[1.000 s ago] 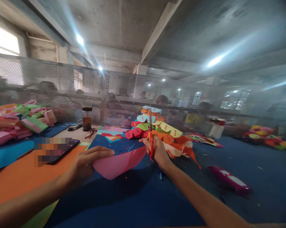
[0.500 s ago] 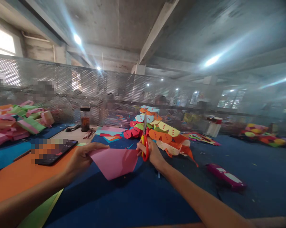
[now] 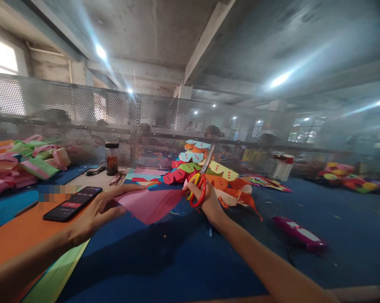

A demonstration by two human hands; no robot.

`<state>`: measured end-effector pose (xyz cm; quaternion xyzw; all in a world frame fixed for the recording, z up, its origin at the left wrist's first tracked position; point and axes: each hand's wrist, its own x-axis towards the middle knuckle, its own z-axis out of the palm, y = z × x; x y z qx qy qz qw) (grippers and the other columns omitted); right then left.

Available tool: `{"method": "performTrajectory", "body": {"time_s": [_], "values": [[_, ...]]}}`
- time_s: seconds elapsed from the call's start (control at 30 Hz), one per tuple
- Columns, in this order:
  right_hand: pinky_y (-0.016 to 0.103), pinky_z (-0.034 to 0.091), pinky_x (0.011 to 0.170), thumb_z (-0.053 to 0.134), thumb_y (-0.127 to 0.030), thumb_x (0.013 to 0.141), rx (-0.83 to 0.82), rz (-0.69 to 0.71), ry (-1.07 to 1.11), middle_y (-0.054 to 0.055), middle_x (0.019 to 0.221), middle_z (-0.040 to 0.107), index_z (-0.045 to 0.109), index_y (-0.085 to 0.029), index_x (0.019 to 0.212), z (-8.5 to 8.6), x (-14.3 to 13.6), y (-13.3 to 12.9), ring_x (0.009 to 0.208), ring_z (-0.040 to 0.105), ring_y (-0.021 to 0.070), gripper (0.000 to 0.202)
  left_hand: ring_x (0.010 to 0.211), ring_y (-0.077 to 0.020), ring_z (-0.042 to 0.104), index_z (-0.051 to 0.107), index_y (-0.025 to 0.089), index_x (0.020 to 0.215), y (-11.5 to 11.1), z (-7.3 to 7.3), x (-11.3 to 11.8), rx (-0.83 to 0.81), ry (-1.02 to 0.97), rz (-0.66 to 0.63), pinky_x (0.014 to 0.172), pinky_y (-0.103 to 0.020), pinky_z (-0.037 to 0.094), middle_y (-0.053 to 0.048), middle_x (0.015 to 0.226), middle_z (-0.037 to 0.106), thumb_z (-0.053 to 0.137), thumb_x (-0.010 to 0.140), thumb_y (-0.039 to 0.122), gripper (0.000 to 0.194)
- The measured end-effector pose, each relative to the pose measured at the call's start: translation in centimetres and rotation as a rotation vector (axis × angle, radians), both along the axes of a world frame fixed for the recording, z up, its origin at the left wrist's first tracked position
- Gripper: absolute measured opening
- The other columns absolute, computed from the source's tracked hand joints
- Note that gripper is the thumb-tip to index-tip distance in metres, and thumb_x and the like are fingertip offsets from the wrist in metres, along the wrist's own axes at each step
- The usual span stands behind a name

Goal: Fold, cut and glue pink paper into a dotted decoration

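Note:
My right hand grips scissors with red and yellow handles, their blades pointing up and away. Its thumb and fingertips also pinch the right corner of a sheet of pink paper. The sheet hangs between both hands, above the blue tabletop. At the sheet's left corner is my left hand, its thumb and fingers spread apart around that corner. Behind the scissors rises a stack of folded, notched paper pieces in several colours, some with red dots.
A phone lies on orange paper at left, near a dark-lidded jar. Piled paper shapes stand at far left. A purple case is at right. A perforated metal screen runs behind the table; people sit beyond it.
The pink sheet has tipped flatter. My left hand's fingers have spread, with the thumb away from the sheet. The scissors have tilted to the right in my right hand.

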<state>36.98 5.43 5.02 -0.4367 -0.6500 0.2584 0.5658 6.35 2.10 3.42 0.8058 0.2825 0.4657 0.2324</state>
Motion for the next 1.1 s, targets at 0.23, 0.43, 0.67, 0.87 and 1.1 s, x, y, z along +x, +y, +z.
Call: {"method": "performTrajectory", "body": {"time_s": [0.23,0.43,0.67,0.87,1.1], "values": [[0.033,0.059,0.064,0.060,-0.045,0.083,0.008,0.007,-0.013,0.007,0.078,0.075,0.057,-0.023,0.081,-0.1,-0.3,-0.2,0.071,0.073,0.0233,0.023,0.134,-0.0367,0.057,0.068,0.029,0.133,0.4,-0.2,-0.4,-0.029,-0.065,-0.025,0.106,-0.048,0.052,-0.009,0.144,0.063,0.061,0.092,0.045,0.045],[0.035,0.059,0.069,0.061,-0.044,0.082,-0.017,0.032,-0.011,0.008,0.082,0.076,0.056,-0.022,0.083,-0.9,-0.5,0.0,0.073,0.074,0.0231,0.023,0.130,-0.0367,0.060,0.072,0.021,0.127,1.5,-0.2,-1.0,-0.187,-0.198,-0.100,0.102,-0.044,0.055,-0.007,0.141,0.066,0.041,0.100,0.049,0.050],[0.033,0.058,0.068,0.060,-0.041,0.083,-0.042,0.062,-0.020,0.007,0.084,0.076,0.053,-0.023,0.088,-1.2,-0.6,-0.2,0.073,0.074,0.0220,0.020,0.130,-0.0337,0.060,0.077,0.024,0.114,1.6,0.2,-1.1,-0.117,-0.114,0.022,0.107,-0.048,0.051,-0.008,0.134,0.070,0.070,0.090,0.041,0.030],[0.029,0.054,0.055,0.060,-0.042,0.083,-0.072,0.067,-0.054,0.007,0.086,0.076,0.049,-0.023,0.090,-1.3,-0.5,-0.4,0.062,0.073,0.0194,0.023,0.116,-0.0297,0.070,0.080,0.024,0.092,2.1,0.2,-0.9,0.014,-0.044,0.096,0.097,-0.047,0.059,-0.011,0.117,0.078,0.071,0.090,0.036,0.015],[0.026,0.051,0.052,0.061,-0.039,0.084,-0.083,0.016,-0.079,0.006,0.085,0.075,0.049,-0.022,0.089,-1.1,-0.2,-0.2,0.058,0.071,0.0175,0.021,0.114,-0.0299,0.070,0.078,0.025,0.083,2.0,0.1,-0.8,-0.011,-0.094,0.150,0.099,-0.050,0.057,-0.010,0.117,0.078,0.072,0.087,0.043,0.020]]}}
